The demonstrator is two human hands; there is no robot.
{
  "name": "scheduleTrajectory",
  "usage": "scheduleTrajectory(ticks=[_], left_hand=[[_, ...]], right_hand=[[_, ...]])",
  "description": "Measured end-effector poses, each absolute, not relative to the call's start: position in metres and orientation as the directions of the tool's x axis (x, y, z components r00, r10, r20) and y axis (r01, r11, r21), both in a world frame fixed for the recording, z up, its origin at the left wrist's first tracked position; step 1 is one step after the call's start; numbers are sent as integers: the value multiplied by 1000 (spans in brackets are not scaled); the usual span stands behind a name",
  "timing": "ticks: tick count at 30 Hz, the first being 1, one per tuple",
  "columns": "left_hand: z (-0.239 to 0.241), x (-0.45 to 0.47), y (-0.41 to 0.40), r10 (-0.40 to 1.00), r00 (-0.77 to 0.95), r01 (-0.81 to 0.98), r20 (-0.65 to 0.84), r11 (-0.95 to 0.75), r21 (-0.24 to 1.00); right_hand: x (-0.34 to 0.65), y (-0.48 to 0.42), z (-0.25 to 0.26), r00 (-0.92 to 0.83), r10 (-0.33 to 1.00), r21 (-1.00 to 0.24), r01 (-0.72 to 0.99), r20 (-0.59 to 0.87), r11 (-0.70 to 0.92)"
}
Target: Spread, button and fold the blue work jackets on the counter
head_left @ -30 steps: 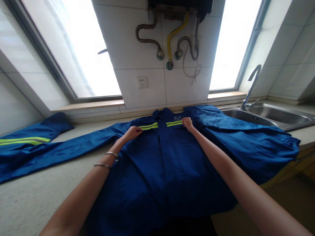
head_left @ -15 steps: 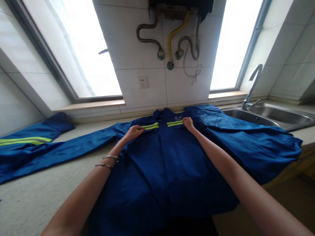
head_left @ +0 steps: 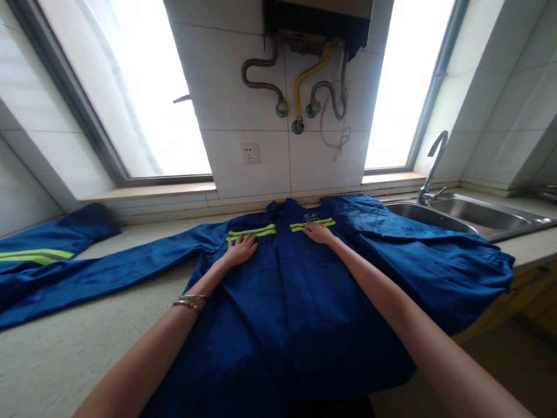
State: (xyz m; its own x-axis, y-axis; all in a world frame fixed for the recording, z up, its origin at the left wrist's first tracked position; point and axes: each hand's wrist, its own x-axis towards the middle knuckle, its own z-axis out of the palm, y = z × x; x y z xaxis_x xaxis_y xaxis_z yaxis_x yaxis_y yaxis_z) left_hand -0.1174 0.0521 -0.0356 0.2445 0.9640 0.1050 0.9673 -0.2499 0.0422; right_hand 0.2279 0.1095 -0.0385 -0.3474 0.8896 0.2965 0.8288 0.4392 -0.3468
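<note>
A blue work jacket (head_left: 278, 302) with yellow-green reflective stripes lies spread front side up, its collar toward the wall. My left hand (head_left: 241, 249) rests flat on the left chest, just below the stripe, fingers spread. On the other side of the front placket, my right hand (head_left: 319, 232) lies on the chest at the stripe (head_left: 328, 223), its fingers stretched out on the cloth. Small white lettering shows just above it. One sleeve (head_left: 130, 269) stretches to the left; the other side's cloth bunches toward the sink.
The jacket lies on a pale countertop (head_left: 87, 348). At the right are a steel double sink (head_left: 483, 212) and a faucet (head_left: 435, 165). More blue cloth (head_left: 87, 223) with a stripe lies at far left. A socket (head_left: 249, 153) and water heater pipes (head_left: 300, 81) are on the tiled wall.
Both hands have opened from a pinch on the chest cloth to lying flat. The left shifted slightly down, the right moved inward toward the placket. The camera view has tilted a little upward.
</note>
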Motion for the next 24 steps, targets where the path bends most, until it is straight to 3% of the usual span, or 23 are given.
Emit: scheduleTrajectory(ticks=[4, 6, 9, 15, 20, 24], left_hand=[[-29, -115, 47, 965, 247, 965, 89, -253, 68], [-29, -115, 46, 965, 249, 964, 89, -256, 78], [-32, -116, 47, 968, 236, 967, 84, -243, 82], [-37, -118, 52, 965, 238, 966, 108, -246, 72], [-32, -113, 47, 969, 220, 969, 111, -230, 89], [-21, -107, 30, 926, 191, 978, 327, -208, 19]], right_hand=[[240, 110, -25, -54, 808, -578, 671, 587, 464], [255, 110, -18, 128, 775, -652, 635, 619, 415], [284, 105, -12, 216, 767, -653, 686, 605, 322], [306, 92, -12, -31, 846, -398, 873, 532, 282], [255, 86, -11, -312, 896, -229, 891, 317, 391], [225, 84, -21, -323, 940, -210, 917, 109, 340]])
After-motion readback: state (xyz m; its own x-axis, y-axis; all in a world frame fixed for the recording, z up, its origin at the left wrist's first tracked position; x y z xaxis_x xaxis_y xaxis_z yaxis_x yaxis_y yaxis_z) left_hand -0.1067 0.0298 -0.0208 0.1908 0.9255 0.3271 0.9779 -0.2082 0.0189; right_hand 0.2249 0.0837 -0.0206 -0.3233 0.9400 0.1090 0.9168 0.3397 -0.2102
